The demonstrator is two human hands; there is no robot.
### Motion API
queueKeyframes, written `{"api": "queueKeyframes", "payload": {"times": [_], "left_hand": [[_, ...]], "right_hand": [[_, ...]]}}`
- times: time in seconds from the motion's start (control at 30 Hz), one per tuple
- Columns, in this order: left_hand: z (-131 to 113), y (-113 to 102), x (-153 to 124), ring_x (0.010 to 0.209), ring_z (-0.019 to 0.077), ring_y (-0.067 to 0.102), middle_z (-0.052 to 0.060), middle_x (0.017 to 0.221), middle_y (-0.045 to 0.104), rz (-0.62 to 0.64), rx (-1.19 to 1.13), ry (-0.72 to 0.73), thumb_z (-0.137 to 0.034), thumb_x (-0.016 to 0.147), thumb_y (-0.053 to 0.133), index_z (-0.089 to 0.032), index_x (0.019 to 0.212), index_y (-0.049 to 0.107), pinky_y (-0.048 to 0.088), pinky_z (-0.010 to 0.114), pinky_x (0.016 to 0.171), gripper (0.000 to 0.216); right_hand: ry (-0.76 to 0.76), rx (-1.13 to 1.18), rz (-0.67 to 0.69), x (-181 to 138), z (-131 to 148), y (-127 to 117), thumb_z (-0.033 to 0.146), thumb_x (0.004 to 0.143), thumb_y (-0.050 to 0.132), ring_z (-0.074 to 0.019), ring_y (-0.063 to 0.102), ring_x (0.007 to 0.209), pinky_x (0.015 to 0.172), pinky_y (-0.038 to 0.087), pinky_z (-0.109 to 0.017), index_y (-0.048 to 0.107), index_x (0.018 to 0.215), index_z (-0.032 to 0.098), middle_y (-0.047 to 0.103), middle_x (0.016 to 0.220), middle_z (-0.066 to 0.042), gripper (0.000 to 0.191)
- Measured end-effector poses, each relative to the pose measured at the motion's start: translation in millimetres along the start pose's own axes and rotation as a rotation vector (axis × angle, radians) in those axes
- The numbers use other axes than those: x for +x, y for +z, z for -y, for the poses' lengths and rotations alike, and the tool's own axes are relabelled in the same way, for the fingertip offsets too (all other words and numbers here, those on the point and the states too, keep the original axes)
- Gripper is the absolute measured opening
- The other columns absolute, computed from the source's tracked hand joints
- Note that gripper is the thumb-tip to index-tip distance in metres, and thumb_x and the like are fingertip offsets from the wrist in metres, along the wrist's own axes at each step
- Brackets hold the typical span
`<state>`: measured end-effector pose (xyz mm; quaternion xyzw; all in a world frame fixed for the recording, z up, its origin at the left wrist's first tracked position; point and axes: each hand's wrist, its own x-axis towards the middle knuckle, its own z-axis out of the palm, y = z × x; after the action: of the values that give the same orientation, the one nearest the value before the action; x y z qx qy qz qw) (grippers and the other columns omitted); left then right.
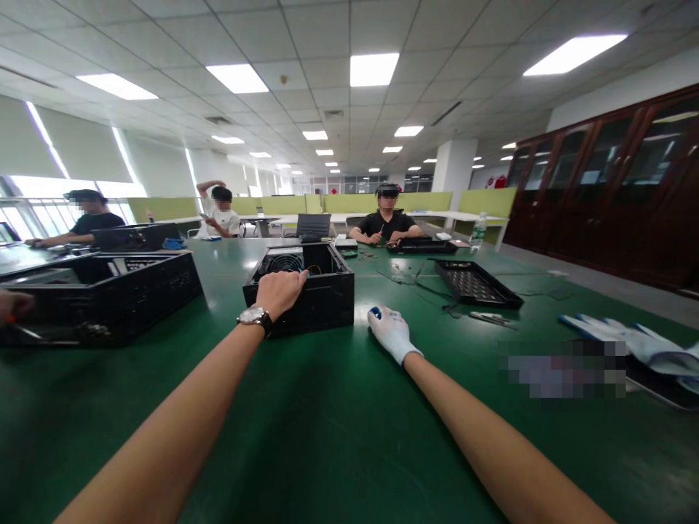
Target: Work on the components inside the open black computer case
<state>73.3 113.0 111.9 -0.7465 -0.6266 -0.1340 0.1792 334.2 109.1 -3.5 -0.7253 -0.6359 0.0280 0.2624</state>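
Note:
My left hand [279, 293], bare with a wristwatch [254, 316], lies over the near wall of an open black computer case [312, 306]. Its fingers bend over the rim into the case and are mostly hidden; the thumb lies along the edge. A small light-blue bit [313, 269] shows by the thumb, too small to name. Inside the case a round fan grille [285, 263] and a thin yellow wire are visible. My right hand [391, 333], in a white glove with blue on the finger side, rests curled on the green table [349, 422], right of the case. Whether anything is inside it is hidden.
At left stands another open black case [164, 291], with someone's hand [15, 304] at its edge. Right lie a black panel [478, 282], cables, thin tools [491, 318] and white gloves [644, 346]. A person [387, 218] sits opposite; a water bottle [479, 231] stands nearby.

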Motion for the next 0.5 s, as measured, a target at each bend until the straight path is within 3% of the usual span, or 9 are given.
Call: {"api": "queueKeyframes", "payload": {"times": [0.1,0.2,0.37,0.5], "left_hand": [[-2,-16,-16,0.095,0.0282,0.068,0.014,0.098,0.072,0.008,0.025,0.021,-0.05,0.105,0.02,-0.013,0.098,0.068,0.046,0.037,0.078,0.061],[-5,-33,-47,0.091,0.0305,0.069,0.014,0.094,0.072,-0.002,0.059,0.037,-0.048,0.105,0.015,-0.015,0.091,0.067,0.041,0.033,0.067,0.063],[3,-54,-136,0.081,0.0297,0.068,0.008,0.089,0.072,0.007,0.09,0.088,-0.051,0.103,0.019,-0.021,0.089,0.064,0.04,0.034,0.061,0.056],[37,-61,-211,0.097,0.0361,0.067,0.008,0.109,0.072,-0.093,-0.02,0.243,-0.058,0.094,0.042,-0.027,0.108,0.067,0.052,0.048,0.078,0.042]], "right_hand": [[0.019,0.004,-0.011,4,-5,-4,0.041,0.095,0.038,-0.0265,0.066,0.102,0.081,0.046,-0.033,0.069,0.11,0.023,0.072,0.111,-0.012,0.039],[0.028,0.02,-0.007,7,-8,-6,0.04,0.095,0.039,-0.0268,0.066,0.102,0.081,0.046,-0.033,0.069,0.108,0.023,0.072,0.11,-0.012,0.037],[0.031,0.057,0.003,9,-11,-4,0.04,0.095,0.039,-0.0267,0.066,0.102,0.082,0.046,-0.033,0.068,0.108,0.022,0.072,0.11,-0.013,0.037],[-0.02,0.1,0.028,8,-13,-5,0.041,0.098,0.039,-0.0231,0.067,0.1,0.082,0.046,-0.031,0.068,0.106,0.023,0.073,0.109,-0.009,0.036]]}}
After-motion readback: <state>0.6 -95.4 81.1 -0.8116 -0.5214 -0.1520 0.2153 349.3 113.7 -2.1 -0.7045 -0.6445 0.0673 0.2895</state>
